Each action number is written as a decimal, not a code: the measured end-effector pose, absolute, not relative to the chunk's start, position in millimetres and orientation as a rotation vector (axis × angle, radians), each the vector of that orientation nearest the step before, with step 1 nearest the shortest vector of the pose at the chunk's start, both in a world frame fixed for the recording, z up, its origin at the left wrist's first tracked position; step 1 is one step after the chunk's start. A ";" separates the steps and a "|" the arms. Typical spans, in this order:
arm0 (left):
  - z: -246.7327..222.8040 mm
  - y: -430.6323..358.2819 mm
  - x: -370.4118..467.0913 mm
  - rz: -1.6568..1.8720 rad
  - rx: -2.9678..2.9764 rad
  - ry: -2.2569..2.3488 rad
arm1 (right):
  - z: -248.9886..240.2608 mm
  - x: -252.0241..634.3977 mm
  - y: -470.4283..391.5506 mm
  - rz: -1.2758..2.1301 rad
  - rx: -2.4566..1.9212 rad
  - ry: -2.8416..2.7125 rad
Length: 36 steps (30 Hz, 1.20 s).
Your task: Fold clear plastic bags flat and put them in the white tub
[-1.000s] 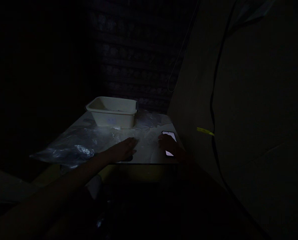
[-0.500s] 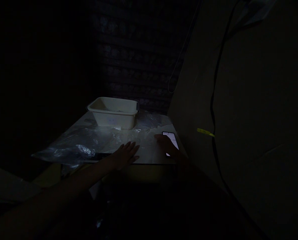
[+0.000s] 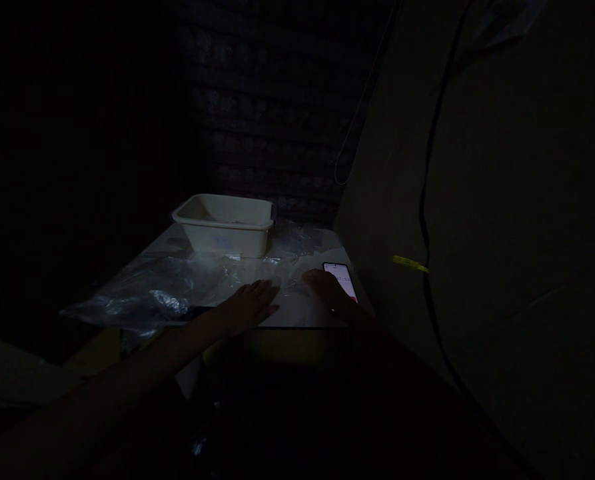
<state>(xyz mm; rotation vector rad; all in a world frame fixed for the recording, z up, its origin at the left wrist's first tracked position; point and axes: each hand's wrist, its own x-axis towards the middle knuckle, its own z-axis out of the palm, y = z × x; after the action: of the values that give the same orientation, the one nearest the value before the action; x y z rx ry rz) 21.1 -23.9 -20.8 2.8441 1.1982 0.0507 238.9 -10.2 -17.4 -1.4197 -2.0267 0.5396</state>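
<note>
My left hand point(image 3: 250, 307) lies palm down at the near edge of the white table point(image 3: 297, 315), its fingers stretched out and a little spread. It holds nothing. My right hand point(image 3: 328, 291) rests lower right on the tabletop with its fingers pointing to the far left; it looks open and no object shows in it, though the dark blurs its finger outline. Beside and partly behind this hand lies a phone point(image 3: 344, 279) with a lit screen showing digits and a red patch. Crumpled clear plastic point(image 3: 170, 300) spreads left of my left hand.
A cream plastic tub point(image 3: 227, 239) stands at the table's back left, its contents hardly visible. Stacked, plastic-wrapped rows point(image 3: 257, 140) rise behind. A pale panel point(image 3: 377, 200) borders the right side, with a hanging black cable point(image 3: 424, 213) and a yellow tag point(image 3: 410, 264). Everything is very dark.
My right hand has shifted slightly left, uncovering more of the phone's screen. My left hand stays flat in nearly the same spot. The view has dimmed a little.
</note>
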 end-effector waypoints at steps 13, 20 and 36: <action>-17.3 -17.1 11.5 -0.087 2.889 1.158 | -32.3 216.3 -8.8 0.113 -1.247 -2.573; -11.6 -24.1 -5.5 -0.200 2.745 0.956 | -34.6 222.4 -14.3 0.069 -1.231 -2.554; 4.1 -32.9 4.3 0.546 2.165 1.020 | -18.9 256.9 -36.8 0.407 -1.290 -2.492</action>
<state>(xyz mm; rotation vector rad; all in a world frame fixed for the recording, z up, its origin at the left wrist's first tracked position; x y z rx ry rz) 4.3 -32.9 4.1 2.1647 1.0196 0.5456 256.9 -36.8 -18.9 -1.2904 -2.4920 0.4068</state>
